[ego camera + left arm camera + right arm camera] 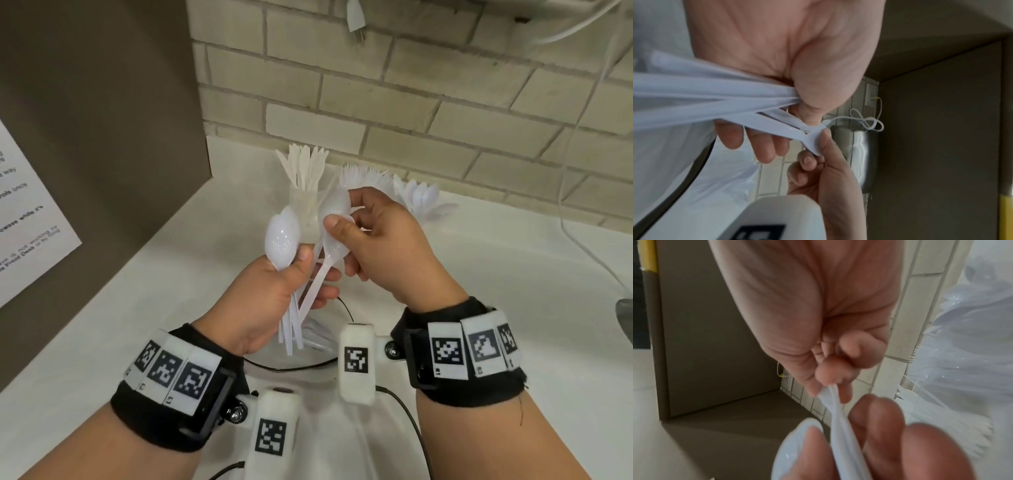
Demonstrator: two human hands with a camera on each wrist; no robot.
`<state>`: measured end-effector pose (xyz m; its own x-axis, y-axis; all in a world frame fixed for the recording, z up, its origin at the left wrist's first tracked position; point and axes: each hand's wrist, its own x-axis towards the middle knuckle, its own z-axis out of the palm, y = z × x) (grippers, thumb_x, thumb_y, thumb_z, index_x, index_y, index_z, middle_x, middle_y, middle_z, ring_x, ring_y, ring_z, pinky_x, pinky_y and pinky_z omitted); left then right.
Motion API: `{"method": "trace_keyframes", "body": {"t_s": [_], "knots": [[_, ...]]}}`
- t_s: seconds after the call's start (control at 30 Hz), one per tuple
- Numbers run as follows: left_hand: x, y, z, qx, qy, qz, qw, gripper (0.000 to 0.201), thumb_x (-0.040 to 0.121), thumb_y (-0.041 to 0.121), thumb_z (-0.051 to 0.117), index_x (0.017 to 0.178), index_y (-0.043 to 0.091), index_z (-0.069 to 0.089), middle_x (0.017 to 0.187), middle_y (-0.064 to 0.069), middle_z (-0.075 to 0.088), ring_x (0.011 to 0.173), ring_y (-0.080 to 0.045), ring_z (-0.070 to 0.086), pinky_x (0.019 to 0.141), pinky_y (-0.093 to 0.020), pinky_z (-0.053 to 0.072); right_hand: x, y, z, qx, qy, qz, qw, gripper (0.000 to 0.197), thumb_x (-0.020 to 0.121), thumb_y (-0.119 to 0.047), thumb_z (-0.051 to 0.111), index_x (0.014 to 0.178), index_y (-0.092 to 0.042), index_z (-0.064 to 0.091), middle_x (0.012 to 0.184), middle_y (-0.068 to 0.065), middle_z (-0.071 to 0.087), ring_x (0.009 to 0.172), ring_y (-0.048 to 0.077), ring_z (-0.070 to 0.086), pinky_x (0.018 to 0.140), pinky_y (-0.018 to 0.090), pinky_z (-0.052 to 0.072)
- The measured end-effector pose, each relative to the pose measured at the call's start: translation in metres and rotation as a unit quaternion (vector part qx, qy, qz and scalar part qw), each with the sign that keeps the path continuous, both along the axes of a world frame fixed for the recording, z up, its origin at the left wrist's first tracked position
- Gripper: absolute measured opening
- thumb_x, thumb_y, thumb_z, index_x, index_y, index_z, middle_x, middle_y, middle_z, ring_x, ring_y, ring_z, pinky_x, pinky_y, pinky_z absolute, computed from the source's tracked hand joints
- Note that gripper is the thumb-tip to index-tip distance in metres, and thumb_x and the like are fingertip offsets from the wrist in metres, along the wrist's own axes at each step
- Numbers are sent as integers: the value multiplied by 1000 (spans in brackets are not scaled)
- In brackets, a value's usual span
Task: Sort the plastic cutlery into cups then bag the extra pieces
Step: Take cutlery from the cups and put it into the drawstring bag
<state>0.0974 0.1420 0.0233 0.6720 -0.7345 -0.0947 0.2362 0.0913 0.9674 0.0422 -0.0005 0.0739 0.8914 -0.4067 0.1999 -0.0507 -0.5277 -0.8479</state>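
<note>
White plastic spoons (284, 236), cream brick-pattern tiled wall (428, 99), black wristbands (178, 404) bearing black-and-white checkered markers.

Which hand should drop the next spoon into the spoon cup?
Right. The right hand already pinches loose spoons by their bowls and is nearer the spoon cup; the left hand has its grip full with the spoon bundle.

Both forearms were bare. Each wrist carried a black fabric band (164, 416) fitted with a row of white blocks bearing black-and-white square coded markers (191, 380). A white camera housing (356, 363), also marker-labelled, was bolted to each band's black bracket by a silver screw (235, 415). Thin black cables (407, 416) ran from the housings.
</note>
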Motion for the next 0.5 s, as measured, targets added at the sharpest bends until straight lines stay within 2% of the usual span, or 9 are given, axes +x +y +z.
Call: {"method": "trace_keyframes", "body": {"t_s": [0.1, 0.17, 0.27, 0.33, 0.43, 0.5], "knots": [[-7, -4, -1, 33, -58, -7, 998, 33, 98, 30, 42, 112, 9, 63, 97, -7, 73, 84, -21, 71, 78, -32, 58, 1, 3, -6, -40, 12, -23, 999, 28, 93, -25, 56, 119, -15, 53, 70, 6, 64, 45, 12, 59, 48, 20, 39], [-11, -6, -1, 47, -71, -2, 996, 29, 98, 27, 44, 102, 4, 61, 87, -8, 67, 69, -15, 67, 66, -29, 56, 1, 6, -8, -40, 28, -19, 999, 30, 95, -24, 54, 123, -14, 54, 69, 2, 62, 45, 14, 61, 48, 19, 39], [-12, -7, 0, 83, -105, 44, 990, 23, 98, 29, 46, 93, 10, 58, 74, -6, 58, 50, -7, 59, 51, -20, 51, 0, 6, -9, -58, 37, -41, 997, 31, 96, -23, 50, 126, -17, 53, 63, -5, 59, 37, 5, 55, 49, 12, 38], [-12, -7, 0, 93, -133, 74, 984, 20, 97, 32, 47, 104, 19, 59, 73, 0, 56, 49, -7, 57, 52, -22, 53, 0, 5, -10, -62, 38, -70, 995, 30, 97, -20, 47, 126, -19, 54, 58, -4, 59, 33, 2, 51, 51, 11, 37], [-11, -6, -3, 127, -210, 63, 967, 22, 96, 34, 47, 116, 28, 53, 66, 7, 54, 50, -4, 54, 54, -19, 52, 1, 6, -7, -26, 35, -85, 995, 26, 97, -15, 42, 116, -18, 60, 55, -2, 57, 30, 4, 49, 51, 17, 40], [-10, -5, -6, 148, -281, 36, 947, 24, 95, 35, 48, 118, 28, 50, 76, 10, 61, 57, 1, 57, 58, -20, 49, 2, 7, -5, 39, 26, -81, 996, 26, 99, -18, 40, 105, -10, 63, 53, 5, 57, 30, 7, 48, 47, 22, 42]]}}
